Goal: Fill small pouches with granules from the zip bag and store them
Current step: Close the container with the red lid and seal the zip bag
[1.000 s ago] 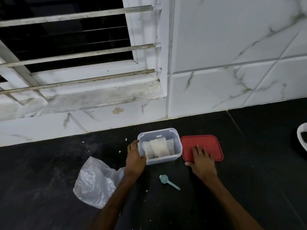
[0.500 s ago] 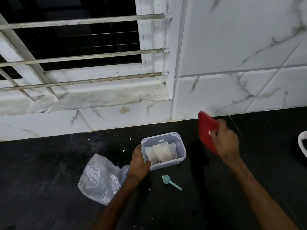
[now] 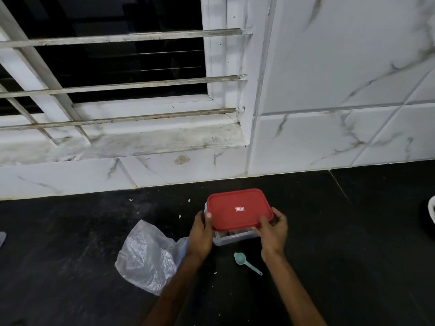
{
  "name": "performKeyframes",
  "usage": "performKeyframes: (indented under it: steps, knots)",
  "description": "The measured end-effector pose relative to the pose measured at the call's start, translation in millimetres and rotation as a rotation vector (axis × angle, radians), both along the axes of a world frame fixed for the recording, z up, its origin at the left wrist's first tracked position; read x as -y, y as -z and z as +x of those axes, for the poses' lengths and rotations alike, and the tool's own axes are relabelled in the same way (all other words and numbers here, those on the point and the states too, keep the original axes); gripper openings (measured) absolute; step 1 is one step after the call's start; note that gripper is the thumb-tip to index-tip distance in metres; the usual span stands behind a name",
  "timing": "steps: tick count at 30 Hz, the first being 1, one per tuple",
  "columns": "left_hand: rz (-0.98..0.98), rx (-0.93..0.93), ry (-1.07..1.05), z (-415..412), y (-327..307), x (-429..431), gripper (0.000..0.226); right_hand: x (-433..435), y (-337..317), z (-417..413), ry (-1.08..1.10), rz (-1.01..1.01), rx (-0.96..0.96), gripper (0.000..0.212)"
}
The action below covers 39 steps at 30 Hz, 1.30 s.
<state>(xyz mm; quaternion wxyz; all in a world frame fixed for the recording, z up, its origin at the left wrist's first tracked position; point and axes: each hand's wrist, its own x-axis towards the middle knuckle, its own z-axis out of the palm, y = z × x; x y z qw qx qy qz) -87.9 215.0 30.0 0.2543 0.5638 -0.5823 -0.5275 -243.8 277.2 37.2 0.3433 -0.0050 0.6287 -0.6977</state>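
Lying crumpled on dark floor, left of box (image 3: 235, 240): clear bag (image 3: 148, 255), touching left forearm. Few white specks scattered on floor beyond bag.

Left hand (image 3: 201, 234) at box's left side, thumb up on lid (image 3: 239, 209) edge, fingers curled round box wall; clamped on box and lid corner.

Red lid sitting over box, near edge raised, not pressed flush; small label at centre. Clear box beneath, only front wall and a strip of interior showing; pale pouches (image 3: 231, 232) partly seen through gap, count cannot be told.

Right hand (image 3: 273, 229) at box's right front corner, fingers pinched on lid rim.

Teal scoop (image 3: 246, 262) on floor just in front of box, between both forearms, touching neither.

White object (image 3: 432, 211) far right of box, cut by frame edge.
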Motion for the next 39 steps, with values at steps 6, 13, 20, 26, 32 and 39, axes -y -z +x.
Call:
performKeyframes:
  steps: [6,13,20,26,32,39]
  knots:
    - [-0.037,0.067,0.053,1,5,4,0.05,-5,5,-5,-0.318,0.476,-0.754,0.037]
    - [-0.065,0.248,0.149,-5,11,-3,0.069,-8,7,-27,-0.428,0.729,-1.023,0.031]
    - [-0.084,0.346,0.192,-9,11,-11,0.076,10,17,-47,-0.593,0.507,-0.916,0.046]
    - [-0.387,0.527,0.138,-23,3,4,0.079,34,19,-43,-0.771,0.524,-1.123,0.056]
    - [-0.4,0.648,0.197,-42,15,16,0.072,44,20,-47,-0.826,0.567,-1.211,0.055]
    - [-0.292,0.444,-0.004,-44,15,9,0.055,63,19,-54,-0.78,0.613,-1.295,0.03]
